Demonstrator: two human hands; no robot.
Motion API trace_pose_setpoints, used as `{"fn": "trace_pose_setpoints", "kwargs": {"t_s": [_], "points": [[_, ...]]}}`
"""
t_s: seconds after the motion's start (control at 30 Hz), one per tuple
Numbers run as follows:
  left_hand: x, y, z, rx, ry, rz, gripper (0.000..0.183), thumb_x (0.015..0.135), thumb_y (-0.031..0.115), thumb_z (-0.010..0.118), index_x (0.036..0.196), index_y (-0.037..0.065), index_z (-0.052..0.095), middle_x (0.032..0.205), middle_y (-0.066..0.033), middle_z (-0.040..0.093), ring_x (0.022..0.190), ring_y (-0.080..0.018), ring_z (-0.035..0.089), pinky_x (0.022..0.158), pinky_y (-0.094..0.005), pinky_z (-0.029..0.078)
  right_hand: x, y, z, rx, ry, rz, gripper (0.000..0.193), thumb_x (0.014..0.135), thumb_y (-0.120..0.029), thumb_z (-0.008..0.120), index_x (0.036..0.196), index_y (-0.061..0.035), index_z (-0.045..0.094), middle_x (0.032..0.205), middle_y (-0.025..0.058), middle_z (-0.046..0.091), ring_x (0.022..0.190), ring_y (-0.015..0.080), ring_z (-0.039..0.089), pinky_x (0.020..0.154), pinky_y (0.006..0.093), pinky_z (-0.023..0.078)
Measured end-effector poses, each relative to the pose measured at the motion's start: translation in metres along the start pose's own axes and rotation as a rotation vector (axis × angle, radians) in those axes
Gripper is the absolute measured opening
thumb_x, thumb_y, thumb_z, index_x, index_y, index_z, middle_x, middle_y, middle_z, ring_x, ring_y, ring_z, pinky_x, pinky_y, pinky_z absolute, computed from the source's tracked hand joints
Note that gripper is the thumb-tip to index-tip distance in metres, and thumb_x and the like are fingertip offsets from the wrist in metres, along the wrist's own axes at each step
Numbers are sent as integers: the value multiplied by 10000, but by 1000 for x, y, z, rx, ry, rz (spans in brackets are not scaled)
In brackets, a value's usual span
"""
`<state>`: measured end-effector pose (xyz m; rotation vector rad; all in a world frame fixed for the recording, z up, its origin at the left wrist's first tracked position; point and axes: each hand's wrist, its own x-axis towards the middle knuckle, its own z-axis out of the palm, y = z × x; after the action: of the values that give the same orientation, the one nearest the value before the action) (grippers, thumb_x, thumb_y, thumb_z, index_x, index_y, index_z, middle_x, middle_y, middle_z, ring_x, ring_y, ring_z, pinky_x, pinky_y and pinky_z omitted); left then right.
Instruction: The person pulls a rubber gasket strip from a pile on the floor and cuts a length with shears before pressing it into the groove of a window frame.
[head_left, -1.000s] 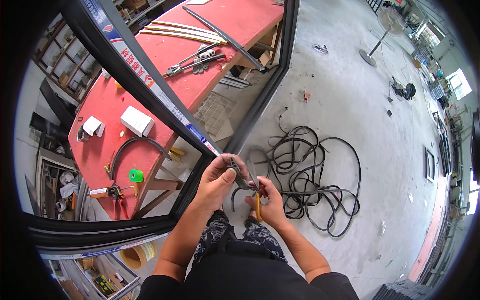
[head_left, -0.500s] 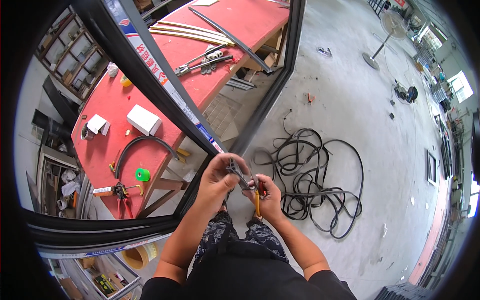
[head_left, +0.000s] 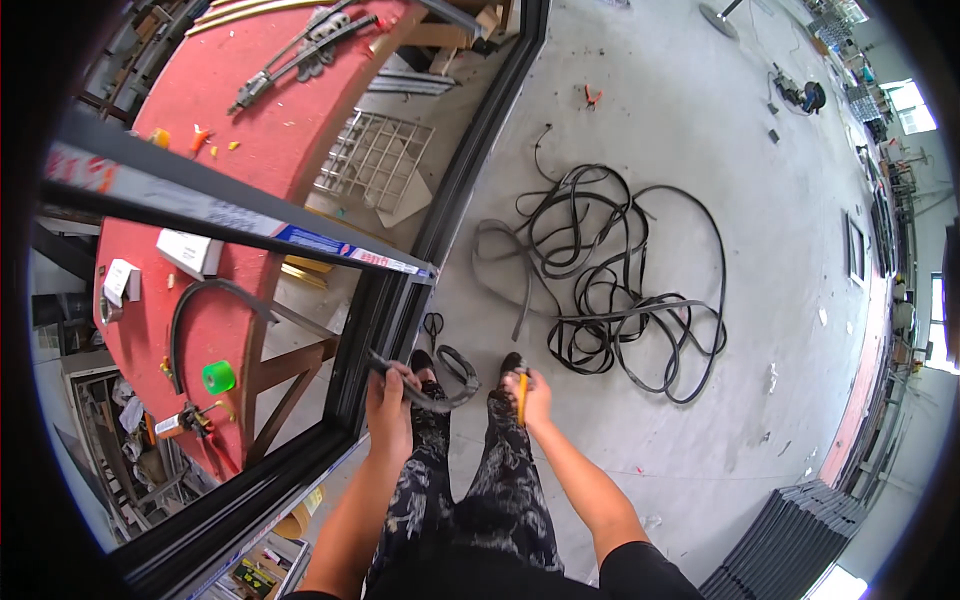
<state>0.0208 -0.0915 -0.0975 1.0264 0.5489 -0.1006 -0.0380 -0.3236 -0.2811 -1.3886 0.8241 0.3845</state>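
My left hand (head_left: 390,412) is closed around a short black rubber sealing strip (head_left: 462,372), whose free end curls over my shoes. My right hand (head_left: 537,400) grips a yellow-handled tool (head_left: 521,396); its working end is too small to make out. The two hands are apart, the left one beside a black window frame (head_left: 345,400) whose crossbar carries printed film. To the right, a tangled heap of long black strip (head_left: 600,325) lies on the grey floor. A pair of black-handled scissors (head_left: 433,324) rests on the floor near my left shoe.
Left, beyond the frame, stands a red-topped table (head_left: 225,130) bearing a long-handled cutter (head_left: 285,65), a white box (head_left: 188,252), a green roll (head_left: 218,377) and a caulking gun (head_left: 178,424). An orange-handled tool (head_left: 592,97) lies far off on the floor. Dark profiles (head_left: 785,540) are stacked lower right.
My hands have moved apart and lower; before, they were together at the frame corner. The strip now hangs in a curl from my left hand. The view has shifted, with the table farther left.
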Motion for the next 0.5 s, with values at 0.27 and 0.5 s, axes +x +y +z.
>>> {"fn": "trace_pose_setpoints", "kwargs": {"t_s": [0.27,0.5], "points": [[-2,-139,-110,90,358,-144,255,994,311,547,1049,77,464,936,-49,494,886,-199,486,888,-389,422,200,228,-74,47,278,490,244,813,-43,719,1002,30,583,717,115,630,472,196,550,403,331,433],[10,-208,-165,232,586,-346,400,991,510,444,995,110,445,810,-15,417,771,-183,425,801,-388,403,385,346,-23,-604,408,154,463,795,-352,789,1068,-27,605,952,187,679,889,332,656,781,417,503]]}}
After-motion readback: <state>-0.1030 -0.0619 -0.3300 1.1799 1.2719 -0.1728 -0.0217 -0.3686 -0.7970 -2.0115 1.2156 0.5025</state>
